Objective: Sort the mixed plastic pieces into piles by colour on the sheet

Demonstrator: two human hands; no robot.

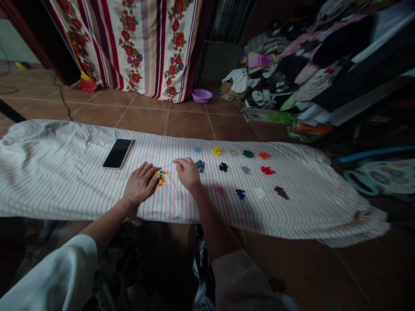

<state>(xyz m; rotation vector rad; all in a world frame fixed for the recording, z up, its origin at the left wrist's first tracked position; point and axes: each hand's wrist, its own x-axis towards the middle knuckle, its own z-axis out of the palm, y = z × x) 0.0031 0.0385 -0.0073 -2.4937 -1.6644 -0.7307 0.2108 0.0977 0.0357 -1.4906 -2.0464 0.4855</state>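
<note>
My left hand [140,183] lies flat on the striped cloth [97,190], fingers spread, its fingertips at the left edge of a mixed pile of small coloured pieces [160,176]. My right hand [188,172] is over the cloth just right of that pile, fingers curled with the index finger and thumb close together; anything between them is too small to make out. Beside it lies a grey-blue heap [200,166]. Further right are several small single-colour heaps, among them yellow [217,150], black [223,166], green [248,153], red [267,170] and brown [281,192].
A phone [118,153] lies on the cloth left of my left hand. Beyond the cloth, a purple basin [202,96] and a red dustpan [87,85] stand on the tiled floor by a flowered curtain [142,47]. Piled clothes [301,65] fill the back right.
</note>
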